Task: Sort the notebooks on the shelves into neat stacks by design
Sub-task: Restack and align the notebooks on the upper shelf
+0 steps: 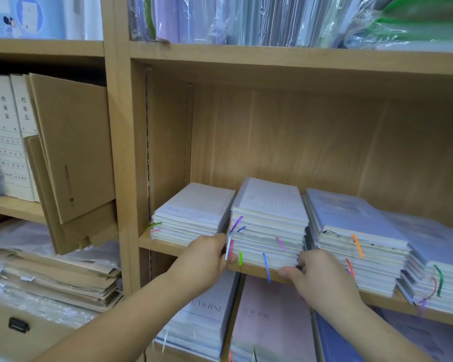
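four stacks of notebooks sit side by side on the middle shelf (251,270), and i have both hands on the second stack (270,223) from the left. my left hand (207,257) clasps its front left corner, fingers tucked into the gap beside the white stack (194,215), their tips hidden. my right hand (317,273) grips the front right corner, thumb low at the shelf edge, fingers curled against the side next to the blue stack (351,226). i read this as the squaring-up step: the covers sit slightly stepped and ribbons (266,267) hang out front. next i'd press both sides inward evenly and nudge the stack back, without dragging its neighbours.
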Demonstrator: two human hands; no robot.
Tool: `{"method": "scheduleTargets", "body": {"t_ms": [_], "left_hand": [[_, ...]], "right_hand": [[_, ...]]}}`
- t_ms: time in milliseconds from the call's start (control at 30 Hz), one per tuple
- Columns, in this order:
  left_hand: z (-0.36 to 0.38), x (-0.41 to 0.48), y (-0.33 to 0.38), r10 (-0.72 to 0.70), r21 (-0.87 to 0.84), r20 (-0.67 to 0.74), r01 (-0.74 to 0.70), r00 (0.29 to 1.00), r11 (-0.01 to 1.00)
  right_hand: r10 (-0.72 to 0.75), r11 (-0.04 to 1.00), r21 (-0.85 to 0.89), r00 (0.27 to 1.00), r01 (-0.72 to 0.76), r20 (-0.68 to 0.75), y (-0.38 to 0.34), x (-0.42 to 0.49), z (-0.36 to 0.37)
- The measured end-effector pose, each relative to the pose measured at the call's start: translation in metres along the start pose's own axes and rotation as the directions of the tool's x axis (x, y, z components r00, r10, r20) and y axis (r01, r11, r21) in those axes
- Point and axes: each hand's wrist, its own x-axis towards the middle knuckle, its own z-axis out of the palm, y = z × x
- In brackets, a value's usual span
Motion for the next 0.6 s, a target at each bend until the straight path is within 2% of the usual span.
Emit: {"method": "scheduleTargets", "body": {"t_ms": [133, 200, 300, 367, 433, 467, 533, 600], "left_hand": [[-0.002, -0.010, 0.002, 0.033, 0.014, -0.011, -0.033, 0.999, 0.999], [-0.007, -0.022, -0.002, 0.052, -0.048, -0.025, -0.053, 0.998, 0.997], [-0.023, -0.044, -0.021, 0.057, -0.058, -0.110, -0.064, 0.992, 0.996], [-0.038, -0.055, -0.042, 0.004, -0.044, -0.176, -0.012, 0.984, 0.999], [-0.056, -0.061, -0.065, -0.104, -0.029, -0.232, 0.100, 0.967, 0.995], [-0.063, -0.063, -0.076, -0.163, -0.023, -0.241, 0.163, 0.957, 0.986], [-0.075, -0.065, -0.093, -0.245, -0.019, -0.215, 0.247, 0.946, 0.969], [-0.081, -0.062, -0.104, -0.253, -0.002, -0.167, 0.256, 0.953, 0.967]], "right_hand": [[0.038, 0.999, -0.003, 0.999, -0.038, 0.033, -0.005, -0.007, -0.008], [0.058, 0.995, -0.084, 0.998, -0.055, 0.035, -0.010, -0.017, -0.020], [-0.033, 0.984, -0.179, 0.998, 0.023, -0.055, -0.028, -0.034, -0.031], [-0.107, 0.993, -0.048, 0.994, 0.107, -0.009, -0.052, -0.039, -0.025], [-0.160, 0.974, 0.175, 0.983, 0.142, 0.092, -0.081, -0.036, -0.008], [-0.177, 0.962, 0.233, 0.976, 0.144, 0.128, -0.094, -0.032, 0.003], [-0.186, 0.957, 0.251, 0.971, 0.146, 0.147, -0.113, -0.024, 0.021], [-0.166, 0.973, 0.182, 0.977, 0.140, 0.133, -0.124, -0.018, 0.034]]}}
